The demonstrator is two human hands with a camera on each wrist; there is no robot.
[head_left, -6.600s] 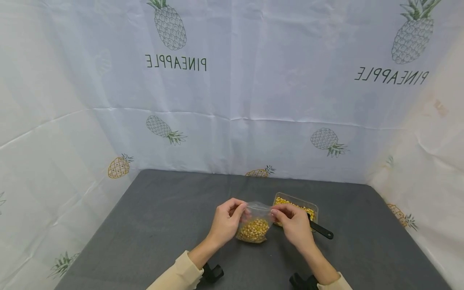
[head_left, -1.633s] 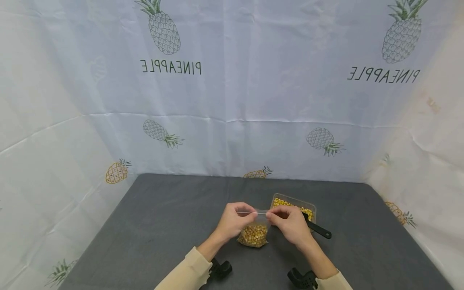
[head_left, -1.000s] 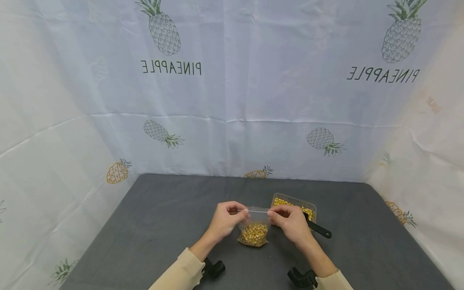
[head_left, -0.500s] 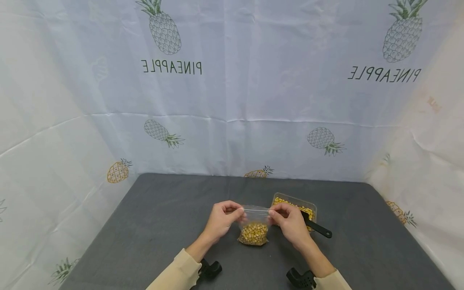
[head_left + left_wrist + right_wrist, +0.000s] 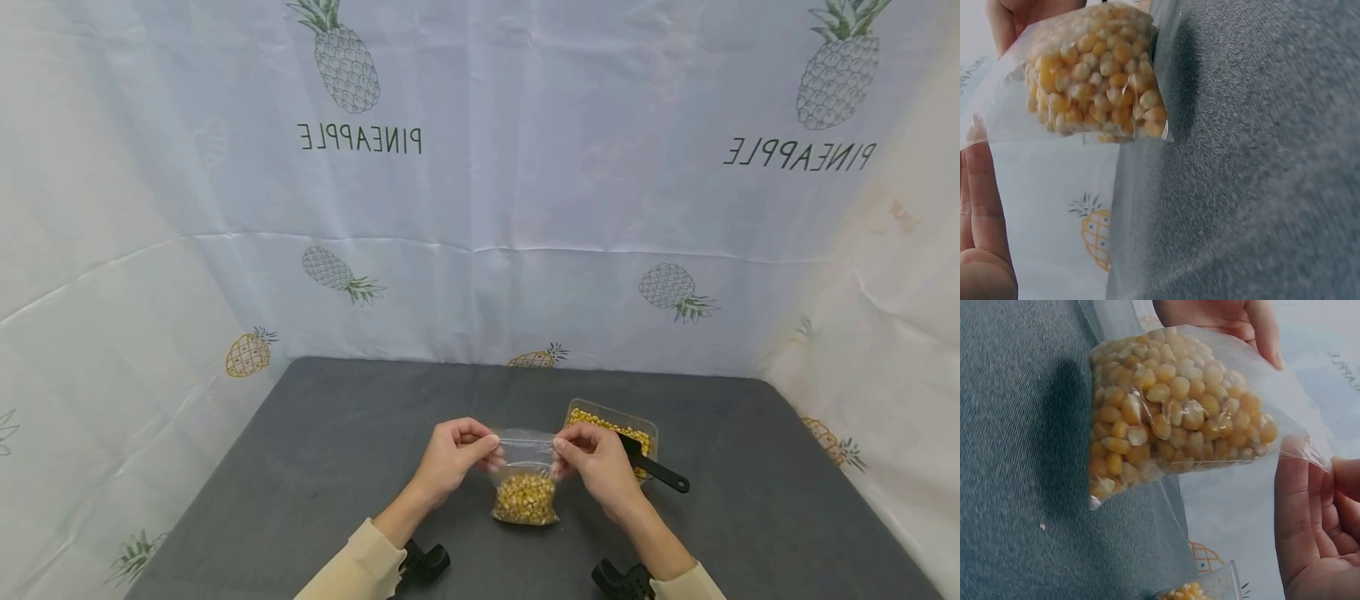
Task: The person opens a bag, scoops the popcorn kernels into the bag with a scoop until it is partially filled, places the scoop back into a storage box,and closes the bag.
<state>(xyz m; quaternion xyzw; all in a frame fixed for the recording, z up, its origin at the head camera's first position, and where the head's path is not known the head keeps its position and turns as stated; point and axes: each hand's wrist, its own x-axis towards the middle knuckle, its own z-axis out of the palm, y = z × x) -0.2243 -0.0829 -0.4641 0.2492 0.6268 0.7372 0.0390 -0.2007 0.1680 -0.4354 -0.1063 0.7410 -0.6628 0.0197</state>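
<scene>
In the head view, a clear zip-top bag [image 5: 527,497] of yellow corn kernels is held upright between both hands. My left hand [image 5: 445,462] pinches its upper left corner between thumb and fingers. The upper right corner is pinched by my right hand [image 5: 602,471]. The zip strip [image 5: 525,441] stretches nearly straight between them. Up close in the right wrist view, kernels fill the lower part of the bag [image 5: 1172,412], and the film above them is bare. Whether the bag's bottom touches the table is hard to tell.
Behind my right hand stands a clear plastic container [image 5: 655,429] of corn kernels. A black scoop [image 5: 666,475] lies in it, handle sticking out to the right. One small crumb [image 5: 1042,526] is on the grey table [image 5: 360,433]. Pineapple-print curtains [image 5: 480,192] surround the table.
From close beside the right hand, my left hand has slid left along the zip strip to the bag's left corner. The bag's kernel-filled bottom now sits slightly nearer to me.
</scene>
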